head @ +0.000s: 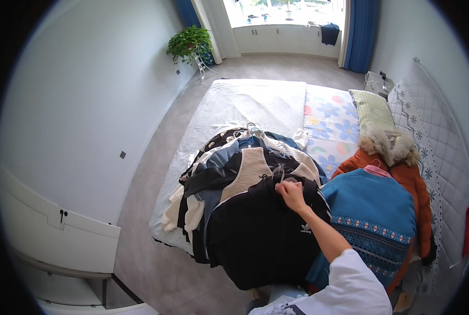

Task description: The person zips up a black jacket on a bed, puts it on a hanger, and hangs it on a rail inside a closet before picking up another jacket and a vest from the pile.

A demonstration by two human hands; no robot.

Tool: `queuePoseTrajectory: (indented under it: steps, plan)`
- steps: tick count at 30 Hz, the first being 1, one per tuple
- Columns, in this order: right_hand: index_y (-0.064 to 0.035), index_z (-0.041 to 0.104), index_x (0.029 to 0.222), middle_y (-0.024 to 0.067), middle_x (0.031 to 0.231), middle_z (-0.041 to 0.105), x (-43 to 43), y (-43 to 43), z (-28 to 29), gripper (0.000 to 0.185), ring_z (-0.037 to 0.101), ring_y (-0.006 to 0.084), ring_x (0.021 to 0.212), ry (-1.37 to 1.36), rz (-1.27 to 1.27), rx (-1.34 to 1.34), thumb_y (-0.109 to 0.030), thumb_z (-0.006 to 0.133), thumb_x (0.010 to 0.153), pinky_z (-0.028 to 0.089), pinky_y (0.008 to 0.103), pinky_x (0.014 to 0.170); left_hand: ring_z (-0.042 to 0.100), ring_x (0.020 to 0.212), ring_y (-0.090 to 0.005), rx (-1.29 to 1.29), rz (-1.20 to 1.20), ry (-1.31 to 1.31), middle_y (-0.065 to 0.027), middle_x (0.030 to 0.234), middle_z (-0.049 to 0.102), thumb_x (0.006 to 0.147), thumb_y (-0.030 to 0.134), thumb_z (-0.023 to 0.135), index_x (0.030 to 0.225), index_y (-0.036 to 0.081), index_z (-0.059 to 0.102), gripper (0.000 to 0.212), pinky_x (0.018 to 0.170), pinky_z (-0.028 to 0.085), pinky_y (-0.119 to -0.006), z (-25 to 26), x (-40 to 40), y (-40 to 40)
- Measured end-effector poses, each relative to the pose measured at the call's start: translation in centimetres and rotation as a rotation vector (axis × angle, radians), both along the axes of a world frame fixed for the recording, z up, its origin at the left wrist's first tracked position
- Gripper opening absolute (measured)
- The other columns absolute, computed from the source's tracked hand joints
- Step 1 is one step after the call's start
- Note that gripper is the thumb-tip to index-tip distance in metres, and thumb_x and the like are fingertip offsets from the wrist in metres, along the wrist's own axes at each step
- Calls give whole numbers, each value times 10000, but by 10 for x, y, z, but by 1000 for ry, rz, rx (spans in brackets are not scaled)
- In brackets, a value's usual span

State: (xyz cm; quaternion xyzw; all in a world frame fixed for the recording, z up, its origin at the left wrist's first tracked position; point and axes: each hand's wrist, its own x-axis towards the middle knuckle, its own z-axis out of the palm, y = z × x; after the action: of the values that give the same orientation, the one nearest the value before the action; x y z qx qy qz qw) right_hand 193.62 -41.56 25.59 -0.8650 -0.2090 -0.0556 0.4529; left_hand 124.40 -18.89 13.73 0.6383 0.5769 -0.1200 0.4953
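My right hand is closed at the neck of a black Adidas jacket, gripping its clothes hanger just below the hook. White stripes run down the jacket's sleeves, and its lower part hangs over the bed's near edge. Beneath it is a pile of clothes on hangers, including a black-and-beige fleece garment and a blue-grey garment. To the right of my hand lies a blue patterned sweater on a pink hanger, partly over an orange coat with a fur-trimmed hood. My left hand is out of view.
The bed carries a floral sheet and a green pillow beside the quilted headboard. A potted plant stands by the left wall. White furniture is at the near left, and low cabinets line the window.
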Motion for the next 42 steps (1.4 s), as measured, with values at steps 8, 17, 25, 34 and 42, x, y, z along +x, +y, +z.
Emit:
queuePoseTrajectory:
  steps: [8, 17, 25, 34, 42]
  plan:
    - [-134, 576, 679, 7, 615, 518, -206, -38, 116, 197, 532, 183, 575, -318, 189, 102, -185, 757, 738, 359, 338, 656, 657, 797, -267, 472, -222, -634, -133, 1006, 697, 939, 216, 622, 1254, 53, 594, 356, 662, 503, -388, 128, 180, 44]
    - [-138, 616, 639, -16, 574, 533, -346, -47, 165, 250, 526, 150, 501, -292, 239, 162, -269, 817, 709, 350, 323, 595, 626, 1019, -291, 578, -887, -890, -159, 1113, 641, 953, 96, 558, 1192, -5, 613, 265, 905, 486, -352, 285, 446, 54]
    - [-72, 577, 629, 56, 566, 497, -381, -46, 183, 204, 496, 239, 498, -117, -165, 185, -160, 738, 717, 363, 365, 606, 430, 1324, -429, 650, -1423, -846, -319, 1439, 409, 919, 175, 589, 1313, -127, 478, 509, 1122, 356, -418, 131, 692, 39]
    - [-90, 565, 598, 49, 553, 470, -413, -50, 133, 276, 432, 234, 494, 121, -323, 256, -234, 756, 737, 291, 367, 625, 237, 1466, -331, 1126, -1437, -328, -217, 1577, 236, 968, 356, 501, 1498, -17, 297, 679, 1195, 193, -442, 44, 870, 42]
    - [-96, 567, 586, 47, 548, 475, -378, -46, 144, 219, 430, 236, 491, 159, -340, 228, -178, 757, 657, 307, 369, 627, 698, 817, -297, 1164, -1543, -446, -150, 852, 711, 722, 391, 701, 866, 82, 695, 340, 705, 527, -456, 79, 809, 18]
